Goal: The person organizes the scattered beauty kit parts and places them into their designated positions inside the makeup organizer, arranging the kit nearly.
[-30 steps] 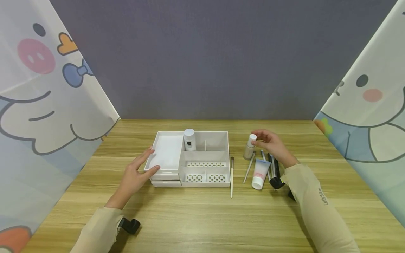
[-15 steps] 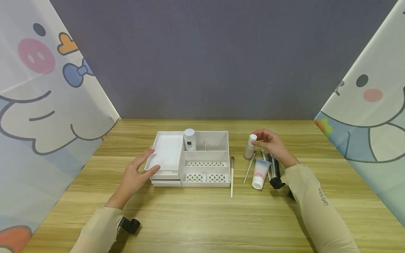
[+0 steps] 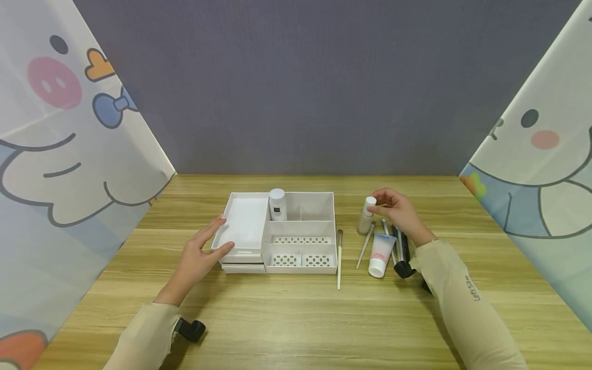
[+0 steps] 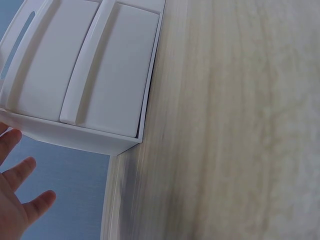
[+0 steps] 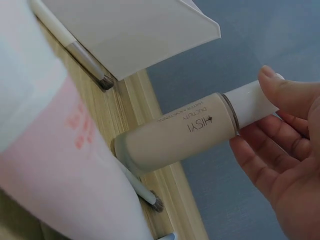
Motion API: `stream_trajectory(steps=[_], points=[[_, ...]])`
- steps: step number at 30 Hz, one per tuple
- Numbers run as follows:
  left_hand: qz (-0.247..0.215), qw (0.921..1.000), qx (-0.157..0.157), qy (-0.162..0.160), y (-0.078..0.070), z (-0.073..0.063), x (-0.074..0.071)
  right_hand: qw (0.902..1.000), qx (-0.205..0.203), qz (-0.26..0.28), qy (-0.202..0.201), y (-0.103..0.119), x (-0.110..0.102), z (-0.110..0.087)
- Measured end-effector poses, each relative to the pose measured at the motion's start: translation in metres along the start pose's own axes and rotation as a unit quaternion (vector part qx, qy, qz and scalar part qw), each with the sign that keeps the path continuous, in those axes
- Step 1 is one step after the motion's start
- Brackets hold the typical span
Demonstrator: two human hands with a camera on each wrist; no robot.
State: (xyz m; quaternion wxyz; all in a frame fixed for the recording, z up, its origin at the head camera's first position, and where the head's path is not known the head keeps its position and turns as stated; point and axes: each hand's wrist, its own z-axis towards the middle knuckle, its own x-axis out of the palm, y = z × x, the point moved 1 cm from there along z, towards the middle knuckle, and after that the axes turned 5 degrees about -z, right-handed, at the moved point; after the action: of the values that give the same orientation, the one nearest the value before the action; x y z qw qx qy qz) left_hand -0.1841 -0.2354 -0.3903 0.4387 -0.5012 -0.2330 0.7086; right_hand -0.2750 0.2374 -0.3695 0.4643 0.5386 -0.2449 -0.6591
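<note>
My right hand (image 3: pixel 399 211) pinches the white cap of a beige foundation bottle (image 3: pixel 365 224) between thumb and fingers. The bottle (image 5: pixel 180 132) stands on the table or just off it; I cannot tell which. My left hand (image 3: pixel 197 257) rests with spread fingers against the left side of a white organizer (image 3: pixel 299 224), the thumb at its front left edge. In the left wrist view, two drawer fronts (image 4: pixel 117 70) of the organizer show beside the spread fingers (image 4: pixel 20 172). A white bottle (image 3: pixel 277 206) stands upright in the organizer's back compartment.
A makeup brush (image 3: pixel 339 259) lies along the organizer's right side. Right of it are another brush (image 3: pixel 365 245), a pink and white tube (image 3: pixel 381 255) and several slim pens or brushes (image 3: pixel 399 244), partly under the right wrist. A grey panel (image 3: pixel 314 92) rises behind the table.
Almost nothing differs. The foundation bottle and my right hand appear to have shifted very slightly right; the left hand keeps its place on the organizer.
</note>
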Motion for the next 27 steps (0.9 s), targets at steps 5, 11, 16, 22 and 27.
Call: stream_trajectory(steps=[5, 11, 16, 22, 27], points=[[0.002, 1.0000, 0.002, -0.001, 0.000, -0.001, 0.000, 0.9995, 0.002, -0.020, -0.023, 0.004, 0.001, 0.001], [-0.002, 1.0000, -0.004, 0.000, 0.000, -0.001, 0.000, 0.9985, 0.002, -0.043, -0.034, 0.013, 0.001, 0.003], [-0.004, 1.0000, -0.001, -0.002, 0.000, -0.001, 0.000, 0.9980, 0.018, -0.056, -0.026, 0.022, 0.001, 0.002], [-0.002, 1.0000, 0.000, -0.003, -0.001, -0.001, 0.000, 0.9972, 0.023, -0.067, -0.026, 0.032, 0.002, 0.002], [0.001, 1.0000, 0.003, -0.006, 0.000, 0.000, 0.000, 0.9965, 0.016, -0.072, -0.039, 0.039, 0.003, 0.005]])
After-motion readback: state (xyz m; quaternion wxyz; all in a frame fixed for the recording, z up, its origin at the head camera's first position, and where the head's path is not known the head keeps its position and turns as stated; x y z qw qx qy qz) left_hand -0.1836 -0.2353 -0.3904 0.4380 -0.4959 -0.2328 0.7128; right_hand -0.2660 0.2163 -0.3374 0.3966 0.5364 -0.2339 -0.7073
